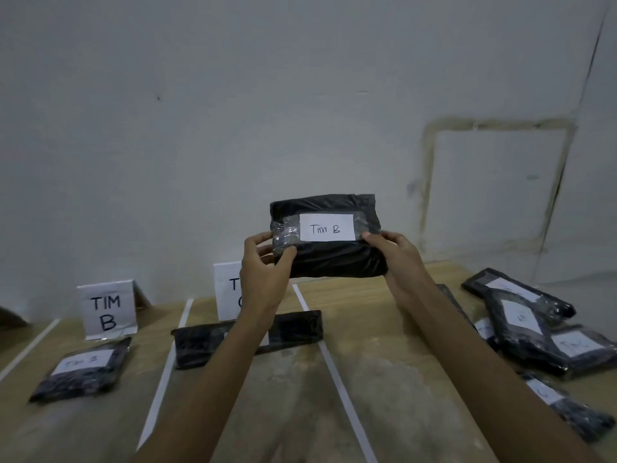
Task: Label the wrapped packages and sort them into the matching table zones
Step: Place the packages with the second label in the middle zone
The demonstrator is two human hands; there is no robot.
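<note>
Plainly, the held package (329,259), raised at the centre of the frame, could slip: the left hand (263,272) and right hand (397,259) only pinch its glossy ends, with the thumbs in front. Its label (326,227) reads Tim B, yet it hangs above the middle strip, so a drop would likely land it in the wrong zone. No bins; taped zones on the table (384,329) serve instead. At lower left, the TIM B sign (107,310) stands behind one labelled package (80,369). The middle strip holds a black package (197,345), and a pile (534,335) lies at right.
</note>
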